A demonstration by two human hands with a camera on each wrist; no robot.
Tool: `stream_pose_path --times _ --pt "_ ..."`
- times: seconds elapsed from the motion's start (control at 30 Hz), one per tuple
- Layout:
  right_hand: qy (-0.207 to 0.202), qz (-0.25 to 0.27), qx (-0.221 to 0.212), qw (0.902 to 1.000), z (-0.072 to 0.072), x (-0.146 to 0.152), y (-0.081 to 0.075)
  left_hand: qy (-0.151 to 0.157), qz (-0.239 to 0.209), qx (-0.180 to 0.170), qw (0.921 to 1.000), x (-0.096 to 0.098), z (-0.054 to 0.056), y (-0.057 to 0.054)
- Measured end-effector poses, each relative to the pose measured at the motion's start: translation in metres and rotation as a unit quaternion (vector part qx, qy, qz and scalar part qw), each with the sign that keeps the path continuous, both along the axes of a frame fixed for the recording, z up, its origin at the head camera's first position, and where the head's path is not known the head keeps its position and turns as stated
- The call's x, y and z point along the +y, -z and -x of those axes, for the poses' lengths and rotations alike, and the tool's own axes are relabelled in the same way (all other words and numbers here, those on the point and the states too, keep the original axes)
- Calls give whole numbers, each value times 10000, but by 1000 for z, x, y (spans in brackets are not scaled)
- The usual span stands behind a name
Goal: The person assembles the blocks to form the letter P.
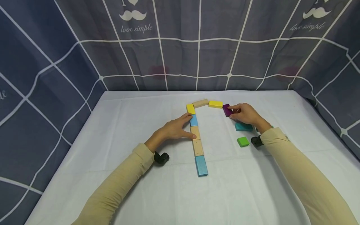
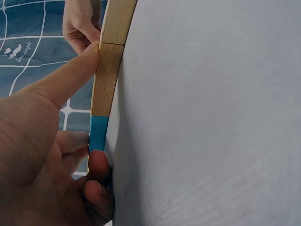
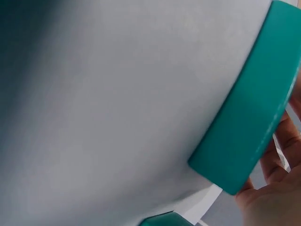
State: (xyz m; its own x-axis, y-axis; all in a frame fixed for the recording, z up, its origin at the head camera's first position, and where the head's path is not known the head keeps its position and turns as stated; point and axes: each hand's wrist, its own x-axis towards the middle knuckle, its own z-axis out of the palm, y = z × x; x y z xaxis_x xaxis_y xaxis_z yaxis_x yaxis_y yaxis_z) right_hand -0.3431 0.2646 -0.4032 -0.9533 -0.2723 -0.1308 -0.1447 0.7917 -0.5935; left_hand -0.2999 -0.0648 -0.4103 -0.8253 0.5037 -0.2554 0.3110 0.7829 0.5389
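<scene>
My left hand (image 1: 175,127) rests along the row, thumb at a plain wooden block (image 1: 195,132) and fingertips at the small blue block (image 1: 193,120). In the left wrist view, the thumb touches the wood near a joint between two wooden blocks (image 2: 108,77). At the far right end of the curved line, my right hand (image 1: 248,114) pinches a purple block (image 1: 226,110) between thumb and fingers. This block's corner sits close to a yellow block (image 1: 215,104). Another yellow block (image 1: 190,108) and a slanted wooden block (image 1: 201,103) form the far corner.
A larger blue block (image 1: 201,166) ends the row nearest me. Under my right wrist lies a teal block (image 1: 243,127), large in the right wrist view; another is partly hidden behind the wrist. A green block (image 1: 243,142) lies nearer. Dark curtains surround the white table (image 1: 135,131).
</scene>
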Motion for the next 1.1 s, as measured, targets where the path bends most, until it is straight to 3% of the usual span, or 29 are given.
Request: stream_pose_path --times 0.6,1.1 --pt "15 -15 18 10000 -1 -2 0 27 -56 -14 10000 -1 0 0" --pt "-311 -125 19 9994 -35 16 -18 32 -57 16 10000 -1 -1 1"
